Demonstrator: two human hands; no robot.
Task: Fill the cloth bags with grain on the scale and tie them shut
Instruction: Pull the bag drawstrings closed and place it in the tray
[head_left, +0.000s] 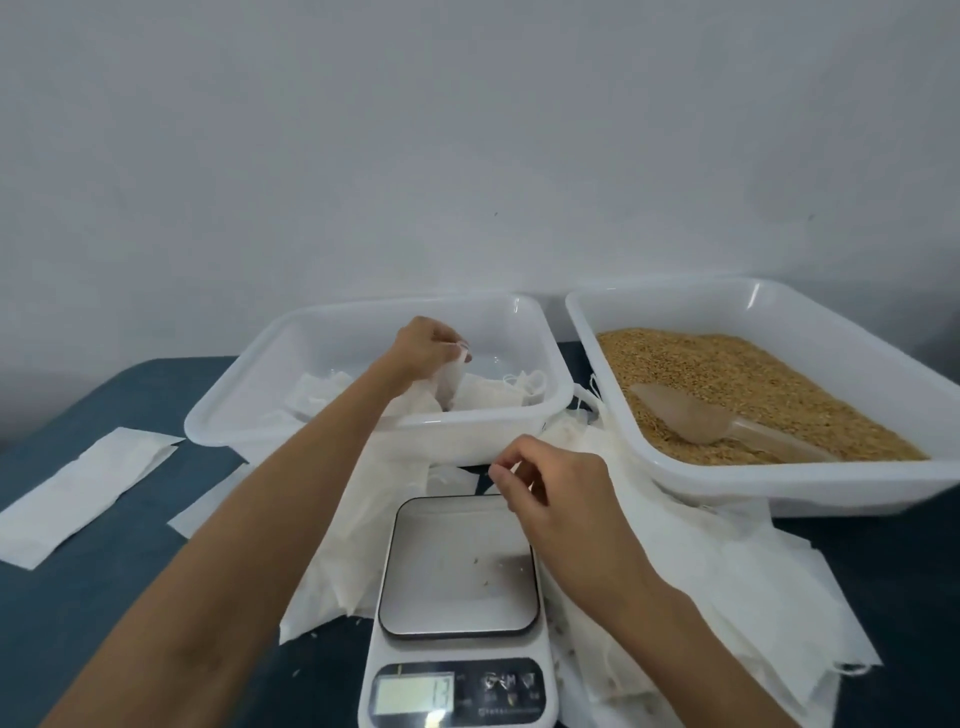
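My left hand (428, 345) reaches into the white tub (524, 415) at the back and pinches the neck of a filled white cloth bag (452, 382) resting among other filled bags (498, 392). My right hand (545, 486) hovers above the far edge of the scale (457, 566), fingers curled; a thin white string seems to run from its fingertips, though I cannot tell if it is held. The scale's plate carries only a few stray grains. Grain (727, 379) fills the right tub (831, 480), with a clear plastic scoop (691, 415) lying in it.
Empty white cloth bags (727, 587) lie piled around the scale and under the right tub. More flat white cloth pieces (83, 493) lie on the dark blue table (104, 597) at the left. A grey wall stands behind the tubs.
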